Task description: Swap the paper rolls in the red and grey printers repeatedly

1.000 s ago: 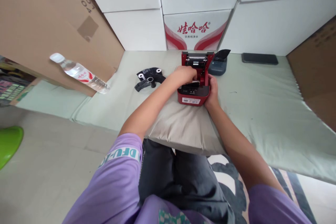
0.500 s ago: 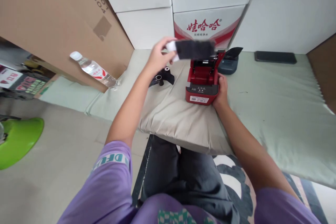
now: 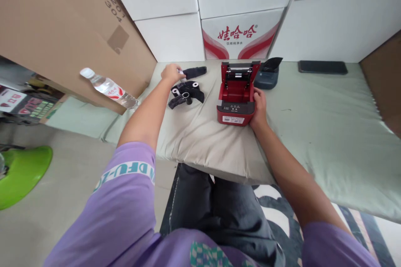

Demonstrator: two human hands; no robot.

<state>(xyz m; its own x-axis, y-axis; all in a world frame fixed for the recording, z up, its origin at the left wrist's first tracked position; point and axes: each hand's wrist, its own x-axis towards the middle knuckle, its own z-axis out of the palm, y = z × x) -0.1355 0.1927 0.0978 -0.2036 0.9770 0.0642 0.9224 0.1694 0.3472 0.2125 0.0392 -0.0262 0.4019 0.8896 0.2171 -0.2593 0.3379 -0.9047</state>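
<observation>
The red label printer (image 3: pixel 235 98) is the largest thing in hand: it sits on a beige cushion (image 3: pixel 206 142) laid over a pale green mattress (image 3: pixel 328 133), its lid tipped up and the paper bay open and bare. It looks like a rigid plastic shell, compact and probably light enough to slide on the soft cushion, so the sides of the lower body are the sound places to brace it, not the hinged lid, which seems the weaker part. The right hand (image 3: pixel 258 106) is wrapped against its right side, fingers curled on the casing. The left hand (image 3: pixel 171 74) is stretched far out to the left, fingers pinched on the white end of a black ribbon roll (image 3: pixel 193 71) that lies at, or just above, the back of the mattress; the roll is likely light and stiff at its core, while the film on it would crease or unspool if gripped mid-length, so the exposed core end is the better hold. Just in front of it lie loose black ribbon spools (image 3: pixel 186 92), close enough to be knocked. A grey label printer (image 3: pixel 266 77) stands just behind the red one, a water bottle (image 3: pixel 108 87) lies against a cardboard box (image 3: pixel 69 29), and a phone (image 3: pixel 322 67) rests well to the right.
</observation>
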